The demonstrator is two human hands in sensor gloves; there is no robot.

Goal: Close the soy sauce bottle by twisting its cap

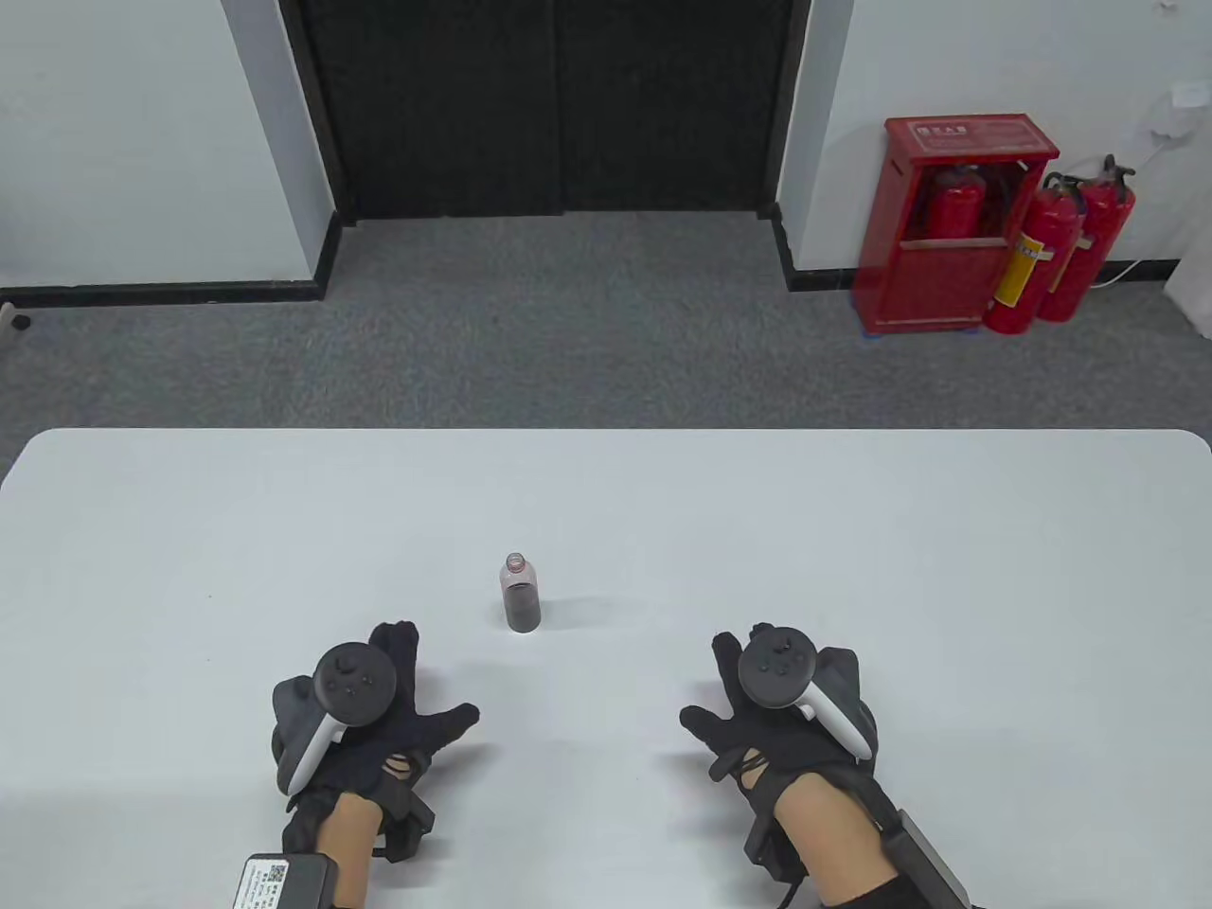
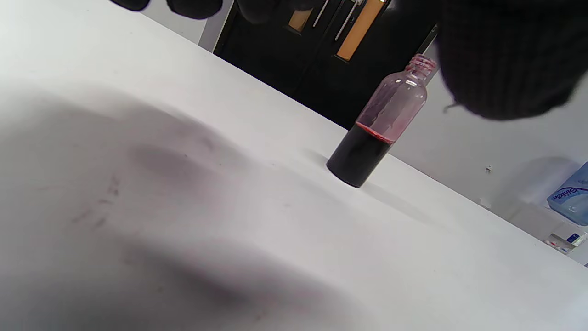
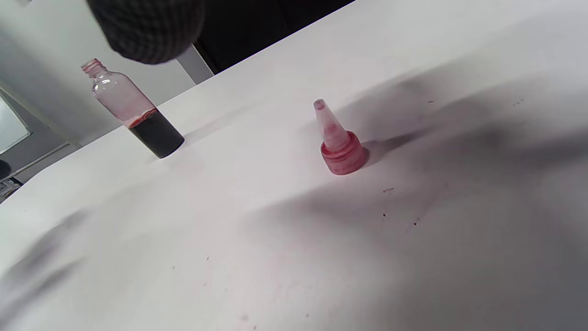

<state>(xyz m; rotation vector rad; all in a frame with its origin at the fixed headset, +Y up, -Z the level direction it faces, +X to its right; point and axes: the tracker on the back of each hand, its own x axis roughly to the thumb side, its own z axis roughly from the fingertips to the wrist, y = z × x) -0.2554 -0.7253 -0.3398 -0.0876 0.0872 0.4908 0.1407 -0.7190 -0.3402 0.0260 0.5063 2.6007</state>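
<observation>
The small clear soy sauce bottle [image 1: 520, 595] stands upright at the table's middle, about half full of dark liquid, its threaded neck uncapped; it also shows in the left wrist view [image 2: 376, 128] and the right wrist view [image 3: 135, 112]. The reddish cone-tipped cap [image 3: 340, 147] stands on the table by itself in the right wrist view; in the table view it is hidden. My left hand [image 1: 417, 682] lies spread and empty, near and left of the bottle. My right hand [image 1: 729, 691] lies spread and empty, near and right of the bottle.
The white table [image 1: 947, 530] ends at its far edge against grey carpet. A red extinguisher cabinet [image 1: 947, 227] and two extinguishers [image 1: 1060, 246] stand on the floor far right. A blue packet [image 2: 572, 195] shows off the table in the left wrist view.
</observation>
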